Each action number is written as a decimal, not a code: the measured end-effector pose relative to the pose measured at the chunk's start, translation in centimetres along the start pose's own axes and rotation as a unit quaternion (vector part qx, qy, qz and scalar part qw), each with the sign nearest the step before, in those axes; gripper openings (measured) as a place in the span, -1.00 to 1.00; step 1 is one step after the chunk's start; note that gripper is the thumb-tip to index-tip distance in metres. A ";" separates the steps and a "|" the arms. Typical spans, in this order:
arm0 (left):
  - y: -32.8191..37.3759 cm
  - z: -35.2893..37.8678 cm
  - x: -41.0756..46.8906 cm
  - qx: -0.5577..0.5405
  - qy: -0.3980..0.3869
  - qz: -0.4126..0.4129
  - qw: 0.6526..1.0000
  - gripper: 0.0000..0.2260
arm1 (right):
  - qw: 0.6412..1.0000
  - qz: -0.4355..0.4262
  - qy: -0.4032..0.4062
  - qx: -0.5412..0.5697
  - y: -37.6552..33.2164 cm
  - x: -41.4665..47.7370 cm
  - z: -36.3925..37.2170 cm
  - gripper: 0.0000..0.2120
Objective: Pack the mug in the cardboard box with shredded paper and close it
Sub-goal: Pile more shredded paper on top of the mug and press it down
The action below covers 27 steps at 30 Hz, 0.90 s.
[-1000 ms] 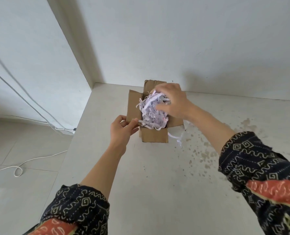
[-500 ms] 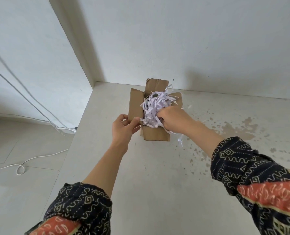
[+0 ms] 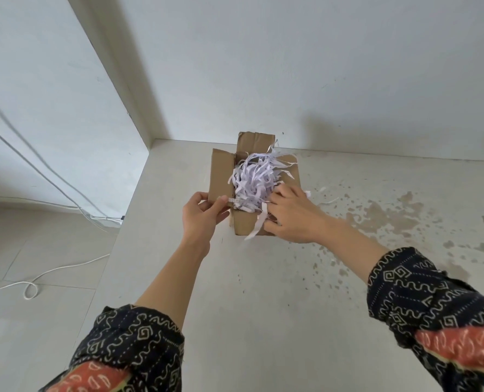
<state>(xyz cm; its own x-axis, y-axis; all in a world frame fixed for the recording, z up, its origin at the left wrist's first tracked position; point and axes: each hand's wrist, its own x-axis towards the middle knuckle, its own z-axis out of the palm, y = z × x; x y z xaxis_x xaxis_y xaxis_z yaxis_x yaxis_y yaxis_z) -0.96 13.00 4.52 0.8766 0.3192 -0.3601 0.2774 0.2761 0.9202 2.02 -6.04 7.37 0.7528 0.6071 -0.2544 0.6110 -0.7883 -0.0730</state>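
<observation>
**Box open-topped, paper standing above the rim**

Walls (image 3: 291, 66) come first on my feed: plain white, filling the upper half, with a projecting corner at the left. Below that corner lies a pale tiled floor (image 3: 37, 250). The work surface (image 3: 263, 306) is a pale slab that runs from the back wall toward the camera. Its left edge drops to the floor, and brownish stains (image 3: 385, 216) mark its right side.

The cardboard box (image 3: 246, 224) stands on this surface near the left edge, close to the back wall. Its mouth faces up. Its long axis runs away from the camera toward the back wall, leaning slightly rightward at the far end. The far flap (image 3: 255, 140) stands upright and the left flap (image 3: 221, 176) is raised, leaning outward.

Shredded paper (image 3: 256, 179), white to pale lilac, fills the box and rises above its rim. Strands stick out toward the far right, and one strip hangs over the near wall.

Both forearms reach in from dark patterned sleeves (image 3: 127, 349).

The left hand (image 3: 202, 216) pinches the near corner of the left flap between thumb and fingers. The right hand (image 3: 291, 216) lies over the near right corner of the box. Its fingers are spread and fairly straight, and their tips touch the paper. I cannot tell whether it rests on a right flap.

A white cable (image 3: 31, 287) loops on the floor. A few loose strips (image 3: 328, 200) lie on the surface just right of the box.
</observation>
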 end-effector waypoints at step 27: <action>0.0 0.2 0.0 0.013 -0.006 0.004 1.000 -0.85 | 0.994 0.031 -0.105 0.031 0.0 2.1 -1.9 -0.69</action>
<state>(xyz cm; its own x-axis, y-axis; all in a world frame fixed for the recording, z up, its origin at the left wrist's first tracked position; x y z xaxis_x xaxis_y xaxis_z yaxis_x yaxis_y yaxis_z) -0.88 12.82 4.54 0.8835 0.3109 -0.3503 0.2798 0.2495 0.9271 4.05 -4.59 8.70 0.7171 0.5280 -0.4550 0.5437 -0.8322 -0.1090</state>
